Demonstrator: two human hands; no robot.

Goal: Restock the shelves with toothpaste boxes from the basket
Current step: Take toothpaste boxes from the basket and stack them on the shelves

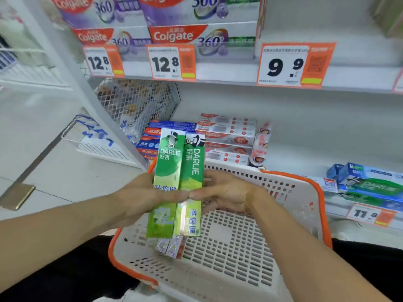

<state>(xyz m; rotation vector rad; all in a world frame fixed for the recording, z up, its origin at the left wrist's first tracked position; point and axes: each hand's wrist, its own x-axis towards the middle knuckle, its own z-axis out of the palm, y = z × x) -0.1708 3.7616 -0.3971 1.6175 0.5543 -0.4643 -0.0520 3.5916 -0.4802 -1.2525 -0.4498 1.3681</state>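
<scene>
Two green Darlie toothpaste boxes (pixel 177 171) stand upright side by side above the white basket with an orange rim (pixel 320 192). My left hand (pixel 139 192) grips them from the left, and my right hand (pixel 226 192) holds them from the right, the thumbs meeting across the front. Beneath the green boxes, the ends of two more boxes (pixel 171 247) with a silvery print stick out. The basket's perforated floor (pixel 229 247) shows bare.
Behind the basket, red-and-white Colgate boxes (pixel 226 136) and blue boxes (pixel 157 144) are stacked on the lower shelf. More Darlie boxes (pixel 370 186) lie at the right. The upper shelf carries Colgate 360 packs (pixel 174 35) and price tags (pixel 294 64). A wire rack (pixel 135 101) stands left.
</scene>
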